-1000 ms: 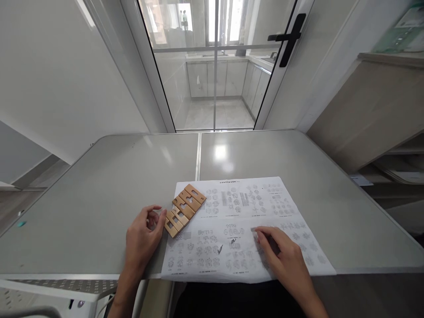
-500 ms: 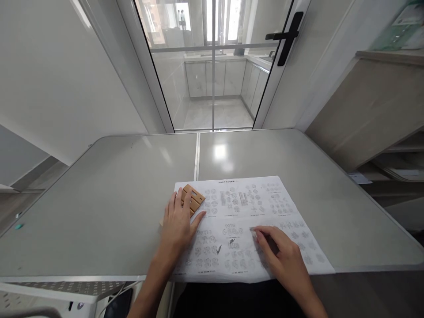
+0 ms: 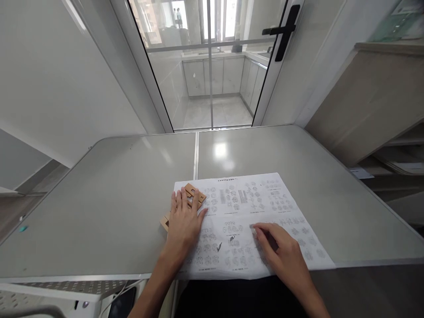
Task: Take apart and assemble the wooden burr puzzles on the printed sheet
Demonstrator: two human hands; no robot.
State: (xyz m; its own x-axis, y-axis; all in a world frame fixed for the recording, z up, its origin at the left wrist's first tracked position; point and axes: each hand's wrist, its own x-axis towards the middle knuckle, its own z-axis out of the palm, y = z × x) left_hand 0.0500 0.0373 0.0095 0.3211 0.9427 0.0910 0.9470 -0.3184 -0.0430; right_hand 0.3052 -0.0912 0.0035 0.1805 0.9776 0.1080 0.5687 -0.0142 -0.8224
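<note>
Okay, left hand: laid palm down over the wooden plates now, instead of curled up just beside them like a second ago. Pretty flat, fingers spread a bit, with the thumb out over the printed sheet. Not visibly closed around anything; pressing or just resting, can't tell.
Wooden plates: lying in a slanted row at the left edge of the printed sheet, partly on it, partly jutting past onto the tabletop. Mostly covered after that move, so down to the far end with a readable 2 plus a corner at the near left. Probably being steadied or shifted rather than looked at.
Right hand: in the same spot as before, resting on the printed sheet, loosely curled, thumb and index close together by a small greyish bit. Pinched or merely printed there, honestly can't tell.
Forearms: both reaching in over the near edge, left slanting up to the right, right slanting up to the left.
Dark smudges: on the printed sheet, between the hands.
</note>
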